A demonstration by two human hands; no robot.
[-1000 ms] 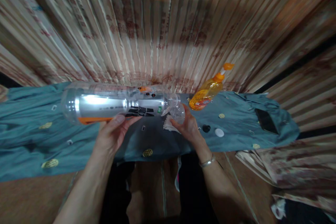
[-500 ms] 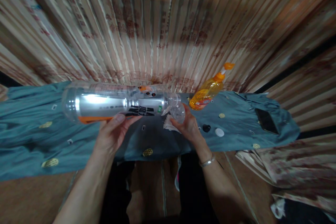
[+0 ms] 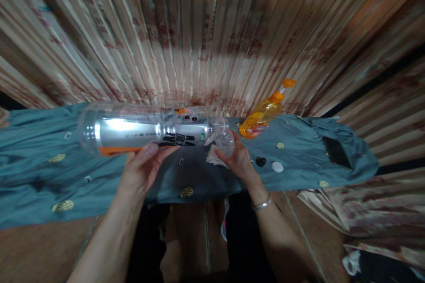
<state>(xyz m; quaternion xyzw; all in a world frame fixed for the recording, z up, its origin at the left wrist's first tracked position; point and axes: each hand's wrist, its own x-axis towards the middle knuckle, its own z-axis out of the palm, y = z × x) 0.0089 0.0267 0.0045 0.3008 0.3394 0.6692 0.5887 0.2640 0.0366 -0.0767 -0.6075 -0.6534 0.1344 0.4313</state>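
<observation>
Head view: a teal cloth [image 3: 299, 146] is covering the surface. Across its left and middle, a large clear bottle [image 3: 129, 130] is lying sideways, the left hand [image 3: 142, 161] gripping its near side, seemingly for level support. Far right of it, an orange pump bottle [image 3: 260, 119] is standing clear of both hands. At the large bottle's neck, the right hand [image 3: 237, 154] is gripping a small clear vessel [image 3: 226, 143], apparently bracing it there.
</observation>
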